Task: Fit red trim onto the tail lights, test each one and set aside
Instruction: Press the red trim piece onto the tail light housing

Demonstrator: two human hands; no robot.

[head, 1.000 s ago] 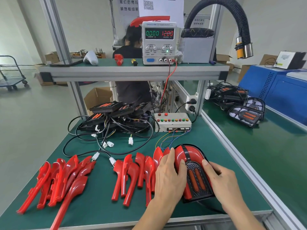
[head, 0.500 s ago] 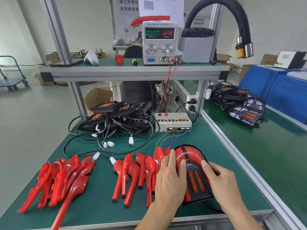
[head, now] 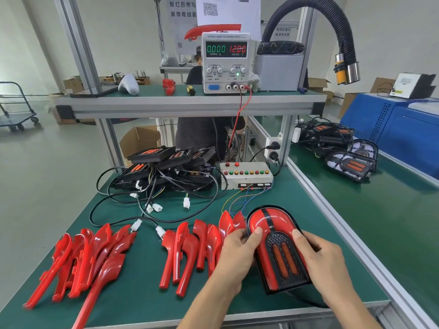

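A tail light (head: 275, 245) with red trim around its black grille and two orange lenses sits tilted at the near right of the green bench. My left hand (head: 235, 252) grips its left edge, fingers curled and thumb on the red top. My right hand (head: 320, 260) grips its right edge. Loose red trim pieces lie in one row (head: 194, 248) just left of my left hand and in a second pile (head: 88, 255) at the near left.
A heap of black tail lights (head: 166, 165) with cables and white plugs fills the bench's middle. Behind the held light stands a test box (head: 247, 176) with coloured buttons. A power supply (head: 225, 62) reads 12.00 V on the shelf. Finished lights (head: 349, 162) lie on the right bench.
The fingers of my left hand have curled from lying flat on the trim to gripping the light's edge. The light has tipped up slightly toward me.
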